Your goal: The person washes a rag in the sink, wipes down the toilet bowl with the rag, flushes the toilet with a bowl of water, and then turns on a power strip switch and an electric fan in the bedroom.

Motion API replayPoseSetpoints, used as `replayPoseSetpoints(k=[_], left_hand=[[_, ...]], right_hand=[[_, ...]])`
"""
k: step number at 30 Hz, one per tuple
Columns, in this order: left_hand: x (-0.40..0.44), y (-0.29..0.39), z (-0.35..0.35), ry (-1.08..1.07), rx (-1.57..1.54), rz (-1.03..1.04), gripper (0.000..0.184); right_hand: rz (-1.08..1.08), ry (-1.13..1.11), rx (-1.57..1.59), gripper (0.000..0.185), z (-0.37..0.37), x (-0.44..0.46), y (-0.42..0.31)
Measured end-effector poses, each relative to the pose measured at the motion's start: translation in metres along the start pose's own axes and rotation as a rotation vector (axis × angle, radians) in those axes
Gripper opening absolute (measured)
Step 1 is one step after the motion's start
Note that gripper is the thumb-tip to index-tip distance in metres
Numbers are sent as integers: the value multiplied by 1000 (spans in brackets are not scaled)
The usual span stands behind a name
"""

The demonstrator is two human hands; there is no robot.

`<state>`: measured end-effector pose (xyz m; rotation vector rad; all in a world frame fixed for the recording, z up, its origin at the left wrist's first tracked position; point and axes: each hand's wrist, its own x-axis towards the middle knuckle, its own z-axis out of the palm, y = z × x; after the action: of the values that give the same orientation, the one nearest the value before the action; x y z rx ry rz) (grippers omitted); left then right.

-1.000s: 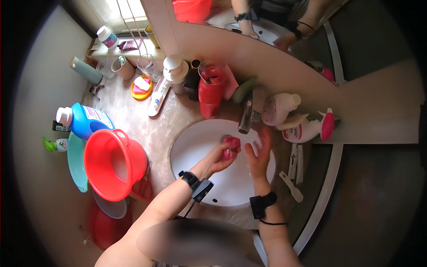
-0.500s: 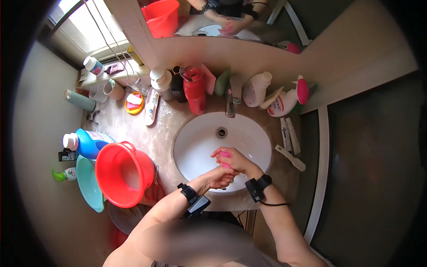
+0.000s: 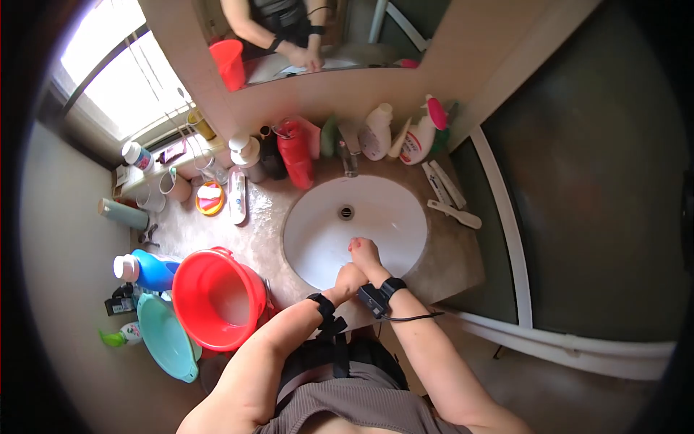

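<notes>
Both of my hands are together over the front part of the white oval sink (image 3: 318, 249), fingers curled. My right hand (image 3: 366, 254) is the farther one, closed in a fist, with a trace of pink at its fingers. My left hand (image 3: 349, 279) is closed right beside it, nearer the sink's front rim, and its fingers are mostly hidden. Whatever the fists enclose is almost wholly covered; half a second ago a small, soft-looking bright pink thing showed between them. The metal faucet (image 3: 350, 160) stands at the back of the sink, above the drain (image 3: 346, 213).
Left of the sink are a red bucket (image 3: 258, 304), a turquoise basin (image 3: 155, 325) and a blue bottle (image 3: 155, 271). Several bottles, including a red one (image 3: 295, 155) and a spray bottle (image 3: 418, 141), line the back. A white brush-like tool (image 3: 455, 214) lies at right.
My hands have closed further, and the pink thing between them is now nearly hidden. The camera view has shifted, showing more of the floor and my torso.
</notes>
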<state>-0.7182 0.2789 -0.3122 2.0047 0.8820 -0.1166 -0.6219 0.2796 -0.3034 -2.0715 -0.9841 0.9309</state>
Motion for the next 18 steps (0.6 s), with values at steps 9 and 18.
replayPoseSetpoints(k=[9,18], left_hand=[[-43,53,-10,86,32,166,70],[-112,184,93,-354,213,565,48]], right_hand=[[239,160,895,23,-29,-58,48],[-116,478,101,31,-151,-320,153]])
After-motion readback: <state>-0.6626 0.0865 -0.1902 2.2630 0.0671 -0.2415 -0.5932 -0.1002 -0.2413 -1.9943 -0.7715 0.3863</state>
